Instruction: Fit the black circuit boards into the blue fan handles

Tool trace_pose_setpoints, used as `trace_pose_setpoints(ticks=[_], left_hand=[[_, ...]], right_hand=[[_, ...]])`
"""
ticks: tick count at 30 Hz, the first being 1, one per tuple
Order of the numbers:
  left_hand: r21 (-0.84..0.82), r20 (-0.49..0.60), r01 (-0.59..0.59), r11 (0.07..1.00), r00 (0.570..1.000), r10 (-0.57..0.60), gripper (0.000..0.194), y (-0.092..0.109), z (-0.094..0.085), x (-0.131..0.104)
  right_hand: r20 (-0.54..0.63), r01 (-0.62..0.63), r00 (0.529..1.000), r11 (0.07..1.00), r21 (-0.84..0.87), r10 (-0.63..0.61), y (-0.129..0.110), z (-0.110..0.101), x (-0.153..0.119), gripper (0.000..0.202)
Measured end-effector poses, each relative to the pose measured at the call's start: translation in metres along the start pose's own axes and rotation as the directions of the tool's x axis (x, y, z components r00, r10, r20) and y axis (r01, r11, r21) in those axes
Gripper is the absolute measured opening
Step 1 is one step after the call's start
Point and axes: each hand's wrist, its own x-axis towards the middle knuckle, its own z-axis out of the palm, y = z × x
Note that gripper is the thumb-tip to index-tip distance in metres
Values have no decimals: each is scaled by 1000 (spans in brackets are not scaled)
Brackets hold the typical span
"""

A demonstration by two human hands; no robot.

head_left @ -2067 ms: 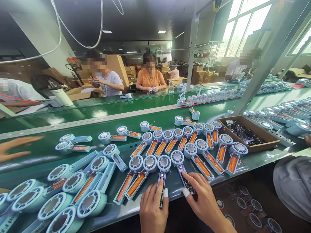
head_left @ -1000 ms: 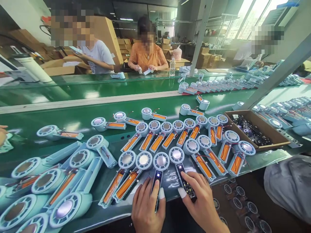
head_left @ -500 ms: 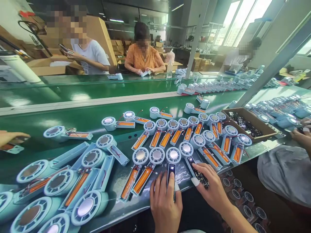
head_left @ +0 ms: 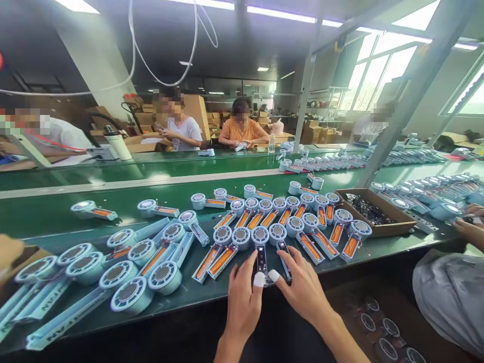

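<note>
My left hand [head_left: 244, 297] has its index finger along one side of a pale blue handheld fan [head_left: 260, 235] and its thumb over the handle's lower end. Inside that open handle lies a dark circuit board [head_left: 261, 258] with a small lit display. My right hand [head_left: 304, 290] has thumb and fingers around the handle of the neighbouring fan [head_left: 278, 233], which also shows a dark board with a lit spot. Both thumbs wear white finger covers. Beside them lie fans with orange battery cells [head_left: 222, 262] and thin wires in their open handles.
More fans [head_left: 130, 292] crowd the bench to the left. A cardboard box [head_left: 393, 229] of dark boards stands at right. Co-workers sit across the green belt [head_left: 124, 181]; another person's hand [head_left: 472, 227] is at far right. A slanted metal post [head_left: 397, 111] rises at right.
My view has tilted up. My left index finger has moved off the display to the handle's side. My right hand has come closer to the left one.
</note>
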Motion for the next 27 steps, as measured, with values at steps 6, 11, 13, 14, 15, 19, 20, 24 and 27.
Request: trace_pose_setpoints(ticks=[6,11,13,14,15,19,20,24,27], left_hand=[[-87,17,38,995,999,-37,52,7,0,-1],[-131,-98,122,984,986,-135,57,-6,5,-12],[-145,-107,155,977,979,-172,54,-10,8,-21],[-149,-117,182,972,973,-200,52,-11,9,-25],[-149,-135,210,966,964,-230,50,-11,10,-27],[-58,-135,132,990,981,-139,38,-3,5,-13],[-21,-61,50,999,997,-51,34,-1,2,-4],[38,144,-47,998,989,41,29,8,-5,34],[44,136,-51,998,990,44,28,5,0,44]], right_hand=[[-92,-114,990,992,-54,108,-26,26,15,25],[-12,-45,999,998,52,46,-7,12,12,12],[54,7,998,992,125,-14,9,-10,10,17],[88,28,995,985,169,-44,18,-24,13,22],[118,36,991,976,214,-63,26,-38,20,28],[260,12,962,964,266,-84,48,-84,97,40],[320,-14,946,983,181,-46,51,-88,126,40],[320,-135,938,991,-9,131,67,-60,246,33],[330,-194,915,971,-143,232,81,-19,305,32]])
